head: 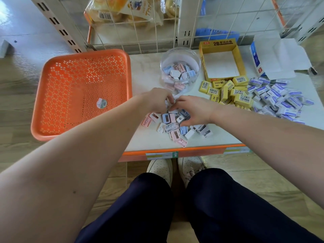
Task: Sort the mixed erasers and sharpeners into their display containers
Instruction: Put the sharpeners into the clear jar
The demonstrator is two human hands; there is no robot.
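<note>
Closest are the person's knees [136, 207] and white shoes [161, 169], tucked up to the edge of the low table [150, 137]. On the table, just past that edge, lies a little heap of pink, blue and white sharpeners [172, 127]. Both bare arms reach out over it and the two hands meet at the far side of the heap. The right hand [194, 109] is bent like a claw, thumb low and fingers high, curled round a few sharpeners. The left hand [157, 100] is curled too, knuckles up. Its fingertips are hidden, so I cannot tell if it has hold of anything. The job now looks like scooping sharpeners up for the jar [180, 50], which stands just behind the hands and is already partly full of them. It would be best to take small handfuls, hold them tight, and lift them right over the rim before letting go, so none bounce off. To the right, yellow erasers [228, 92] and blue-and-white erasers [277, 99] wait in loose heaps. Behind them, the yellow box [202, 62] has nothing in it yet. An orange basket [78, 85] sits on the left.
</note>
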